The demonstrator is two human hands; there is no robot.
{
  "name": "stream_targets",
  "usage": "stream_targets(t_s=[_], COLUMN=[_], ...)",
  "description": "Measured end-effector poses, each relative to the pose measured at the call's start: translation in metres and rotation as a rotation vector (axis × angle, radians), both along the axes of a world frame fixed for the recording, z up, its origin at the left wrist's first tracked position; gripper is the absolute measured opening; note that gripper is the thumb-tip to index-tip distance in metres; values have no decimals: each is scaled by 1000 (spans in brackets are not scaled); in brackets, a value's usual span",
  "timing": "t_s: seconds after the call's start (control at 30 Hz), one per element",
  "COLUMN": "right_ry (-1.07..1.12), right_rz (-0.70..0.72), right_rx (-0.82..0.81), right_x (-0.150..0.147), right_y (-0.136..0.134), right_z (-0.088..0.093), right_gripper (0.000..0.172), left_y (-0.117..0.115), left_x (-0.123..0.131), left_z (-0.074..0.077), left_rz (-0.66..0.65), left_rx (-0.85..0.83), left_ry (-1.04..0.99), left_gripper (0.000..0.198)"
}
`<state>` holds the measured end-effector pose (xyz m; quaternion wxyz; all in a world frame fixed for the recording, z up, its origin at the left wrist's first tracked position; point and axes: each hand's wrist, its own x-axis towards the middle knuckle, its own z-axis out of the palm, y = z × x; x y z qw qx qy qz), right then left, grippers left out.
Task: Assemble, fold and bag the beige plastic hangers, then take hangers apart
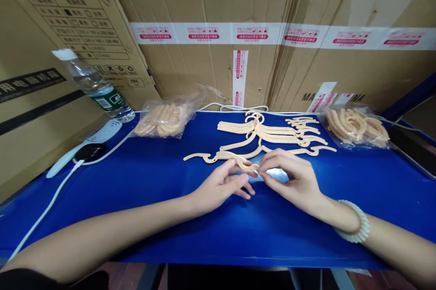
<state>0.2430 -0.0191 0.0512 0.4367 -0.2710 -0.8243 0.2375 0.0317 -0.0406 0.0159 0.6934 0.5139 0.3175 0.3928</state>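
My left hand and my right hand meet over the middle of the blue table. Their fingertips pinch a small cream plastic hook piece between them. A long cream plastic arm lies just beyond the left fingers and touches the pinched piece. Behind it sits a loose pile of similar cream parts. My right wrist wears a pale beaded bracelet.
Two clear bags of curved cream parts lie at the back, a left bag and a right bag. A water bottle, a white handheld device with cable, and a black puck sit at the left. Cardboard boxes wall off the rear.
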Motion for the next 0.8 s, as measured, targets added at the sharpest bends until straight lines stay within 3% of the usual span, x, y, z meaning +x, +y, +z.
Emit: stream_targets(t_s=[0.1, 0.17, 0.23, 0.37, 0.47, 0.63, 0.8], right_ry=[-80, -114, -187, -584, -727, -688, -527], right_rz=[62, 27, -91, -292, -267, -256, -293], right_rx=[33, 92, 201, 343, 314, 265, 132], right_x=[-2, 5, 19, 60, 80, 80, 79], right_y=[2, 11, 30, 78, 102, 109, 99], right_z=[-2, 2, 6, 3, -8, -17, 2], right_gripper=[12, 12, 13, 16, 17, 17, 18], left_y=[-1, -2, -3, -1, 6, 22, 37], left_x=[2, 3, 3, -2, -9, -22, -31], left_z=[0, 1, 2, 4, 7, 15, 20], left_rz=[156, 212, 247, 338, 447, 595, 650], left_rx=[-10, 3, 11, 27, 71, 106, 113], left_ry=[16, 20, 21, 31, 9, -22, -64], left_gripper=[40, 40, 40, 37, 35, 33, 32])
